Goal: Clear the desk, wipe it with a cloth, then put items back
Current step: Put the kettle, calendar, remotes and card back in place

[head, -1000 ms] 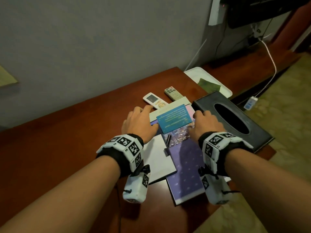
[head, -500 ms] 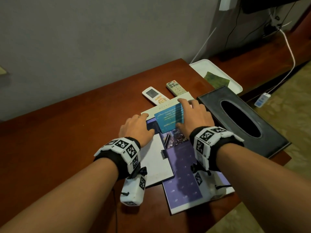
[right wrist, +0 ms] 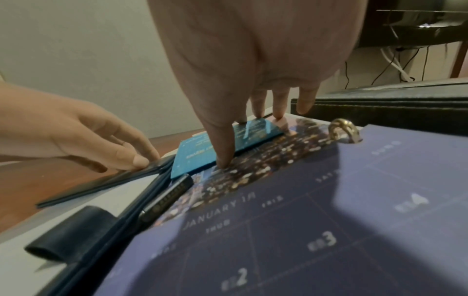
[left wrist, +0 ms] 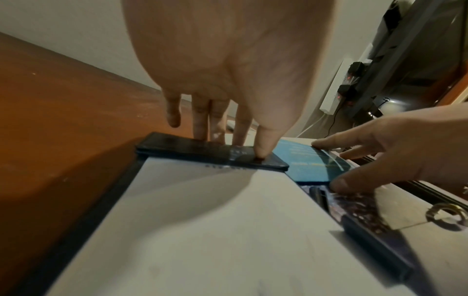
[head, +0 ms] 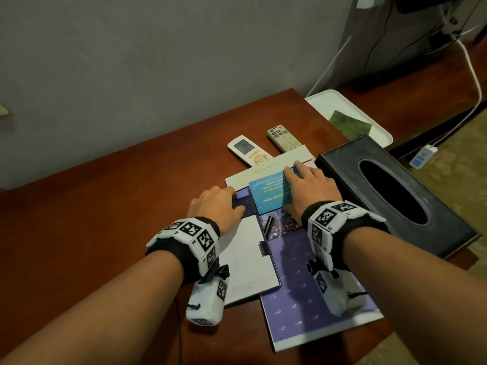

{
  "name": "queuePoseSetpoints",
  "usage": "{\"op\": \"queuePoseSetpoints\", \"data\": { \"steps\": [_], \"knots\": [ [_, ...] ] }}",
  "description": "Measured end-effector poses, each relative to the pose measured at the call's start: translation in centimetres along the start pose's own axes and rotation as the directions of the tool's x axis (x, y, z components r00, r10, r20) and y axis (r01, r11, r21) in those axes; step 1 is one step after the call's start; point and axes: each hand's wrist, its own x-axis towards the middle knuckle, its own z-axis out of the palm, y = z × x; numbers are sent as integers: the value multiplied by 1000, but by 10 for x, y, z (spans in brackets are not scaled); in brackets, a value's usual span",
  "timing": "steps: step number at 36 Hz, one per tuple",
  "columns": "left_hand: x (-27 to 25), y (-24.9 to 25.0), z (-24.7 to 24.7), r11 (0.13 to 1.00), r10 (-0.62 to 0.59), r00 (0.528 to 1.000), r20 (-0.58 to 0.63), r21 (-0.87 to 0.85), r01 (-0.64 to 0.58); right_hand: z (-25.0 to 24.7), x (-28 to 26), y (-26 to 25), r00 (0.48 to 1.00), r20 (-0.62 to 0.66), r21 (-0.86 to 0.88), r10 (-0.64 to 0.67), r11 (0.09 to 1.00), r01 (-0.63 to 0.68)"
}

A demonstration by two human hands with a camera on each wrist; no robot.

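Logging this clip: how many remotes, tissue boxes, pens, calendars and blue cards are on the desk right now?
Remotes: 2
Tissue box: 1
Pen: 1
Calendar: 1
Blue card: 1
Total: 6
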Motion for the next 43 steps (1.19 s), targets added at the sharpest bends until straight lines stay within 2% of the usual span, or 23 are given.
{"op": "queuePoseSetpoints", "data": {
  "steps": [9, 19, 23, 28, 35, 43],
  "knots": [
    [8, 0, 2, 999, -3, 998, 62, -44, 6, -1, 7, 5, 994, -47, -113, -95, 990, 90],
    [4, -4, 0, 997, 79, 994, -80, 19, -78, -4, 7, 4, 977, -30, -229, -212, 953, 200],
    [-1, -8, 2, 993, 105, 990, -89, 68, -99, -5, 2, 1, 960, -44, -292, -277, 922, 253],
    [-11, -17, 6, 988, 126, 983, -136, 111, -111, -9, -6, -8, 933, -116, -344, -342, 895, 285],
    [-29, -42, -15, 985, 127, 967, -220, 144, -97, -35, -12, -42, 918, -186, -354, -351, 895, 271],
    [-62, -108, -44, 980, 84, 962, -261, 195, -33, -59, -14, -120, 908, -255, -206, -332, 936, 284]
  ]
}}
